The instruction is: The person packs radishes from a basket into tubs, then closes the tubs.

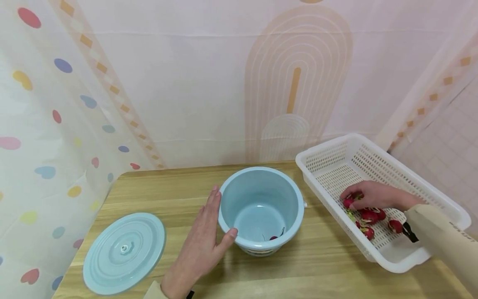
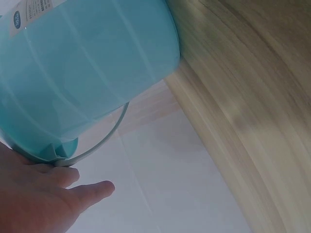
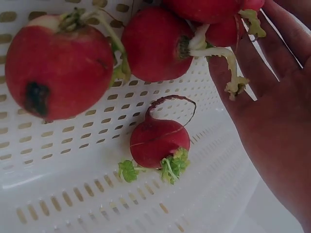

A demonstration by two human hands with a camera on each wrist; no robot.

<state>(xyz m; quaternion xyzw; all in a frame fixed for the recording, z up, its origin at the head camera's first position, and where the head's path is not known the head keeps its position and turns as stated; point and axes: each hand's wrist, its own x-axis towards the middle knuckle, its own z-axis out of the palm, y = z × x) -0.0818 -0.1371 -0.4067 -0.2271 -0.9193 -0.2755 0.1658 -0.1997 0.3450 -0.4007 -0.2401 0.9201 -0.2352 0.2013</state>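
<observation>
A light blue plastic bucket (image 1: 261, 207) stands on the table, with part of a red radish (image 1: 274, 238) and its thin root showing inside. My left hand (image 1: 203, 236) rests against the bucket's left rim, fingers straight and thumb at the near edge. In the left wrist view its fingers (image 2: 92, 191) lie beside the bucket's handle (image 2: 104, 141). Over in the white basket (image 1: 325, 189), my right hand (image 1: 377, 195) curls its fingers and thumb about a radish (image 1: 348, 202). Several more radishes (image 1: 369, 216) lie beneath and beside it, some with green stems (image 3: 172, 165).
A round blue lid (image 1: 125, 253) lies flat on the wooden table (image 1: 298, 274) at the left. The basket sits at a slant on the right, with slotted walls. A patterned cloth (image 1: 186, 83) hangs behind the table and along its left side.
</observation>
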